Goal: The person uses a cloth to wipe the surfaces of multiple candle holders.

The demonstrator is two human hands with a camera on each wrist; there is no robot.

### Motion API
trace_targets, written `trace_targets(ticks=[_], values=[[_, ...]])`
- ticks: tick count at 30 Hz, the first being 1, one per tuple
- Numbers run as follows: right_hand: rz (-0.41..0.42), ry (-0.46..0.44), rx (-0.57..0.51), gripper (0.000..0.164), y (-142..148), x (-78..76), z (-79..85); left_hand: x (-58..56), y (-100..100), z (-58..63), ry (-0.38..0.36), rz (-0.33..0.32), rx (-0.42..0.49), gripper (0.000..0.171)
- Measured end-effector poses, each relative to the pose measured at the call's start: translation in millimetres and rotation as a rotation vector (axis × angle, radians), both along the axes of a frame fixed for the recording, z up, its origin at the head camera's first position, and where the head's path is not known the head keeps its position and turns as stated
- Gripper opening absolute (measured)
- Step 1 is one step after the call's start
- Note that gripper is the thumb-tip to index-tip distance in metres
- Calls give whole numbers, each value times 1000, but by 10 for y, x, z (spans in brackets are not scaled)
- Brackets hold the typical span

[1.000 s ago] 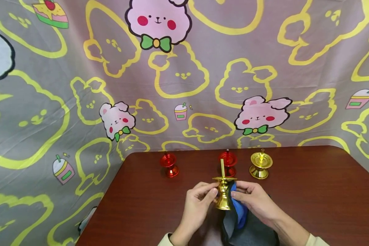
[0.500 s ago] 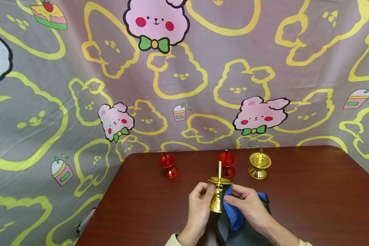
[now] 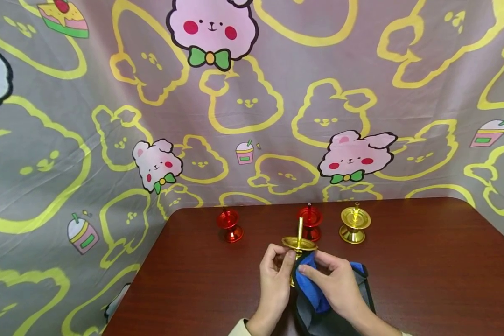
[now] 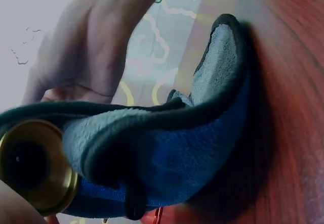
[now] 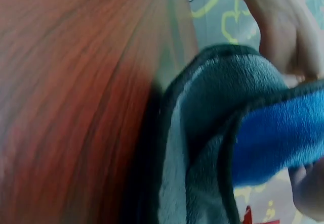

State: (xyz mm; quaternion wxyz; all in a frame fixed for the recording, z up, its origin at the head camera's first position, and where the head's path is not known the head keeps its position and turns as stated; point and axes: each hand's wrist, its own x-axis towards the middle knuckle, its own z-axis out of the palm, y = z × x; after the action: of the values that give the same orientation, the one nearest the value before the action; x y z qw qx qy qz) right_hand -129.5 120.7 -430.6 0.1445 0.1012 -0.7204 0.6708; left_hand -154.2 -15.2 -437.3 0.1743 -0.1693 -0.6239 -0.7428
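My left hand [image 3: 276,275] grips a shiny gold candle holder [image 3: 299,243] by its stem, with the dish and tall tube on top showing above the fingers. My right hand [image 3: 338,284] pinches a cloth [image 3: 312,289], blue on one face and grey on the other with dark edging, against the holder's side. Most of the stem and base is hidden behind the cloth and fingers. In the left wrist view the round hollow underside of the candle holder [image 4: 40,168] faces the camera, with the cloth [image 4: 172,153] beside it. The right wrist view shows the folded cloth [image 5: 278,133] hanging near the tabletop.
Along the back of the brown table [image 3: 185,280] stand a red candle holder [image 3: 233,233] at left, another red candle holder [image 3: 312,217] in the middle and a gold candle holder [image 3: 355,219] at right. A patterned fabric backdrop [image 3: 235,116] rises behind.
The right hand and cloth have moved left across the gold holder, covering more of its stem and base. The holder has shifted slightly left, and its dish now tilts more toward the camera.
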Motion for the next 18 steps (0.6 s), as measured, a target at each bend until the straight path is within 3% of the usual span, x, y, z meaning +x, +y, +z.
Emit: trace_targets(ticks=[5,7,9,11,14,18], values=[[-148,50,57,15,-130,28,-4,-8,35,-43,63,95,-30,7],[-115,24,33,16,-119,3,-19,-5,35,-62,77,130,-51,6],[-29,-36,-26,17,-67,-36,-27,-4,15,-69,73,135,-59,4],[71,-100,-107,24,14,-81,-44,1,-24,-62,20,95,-45,5],[197,-163,-225,37,106,-136,-81,-11,-81,-33,-121,9,9,13],[274,-176,-278,40,146,-158,-150,-30,-109,-19,-334,-54,63,22]])
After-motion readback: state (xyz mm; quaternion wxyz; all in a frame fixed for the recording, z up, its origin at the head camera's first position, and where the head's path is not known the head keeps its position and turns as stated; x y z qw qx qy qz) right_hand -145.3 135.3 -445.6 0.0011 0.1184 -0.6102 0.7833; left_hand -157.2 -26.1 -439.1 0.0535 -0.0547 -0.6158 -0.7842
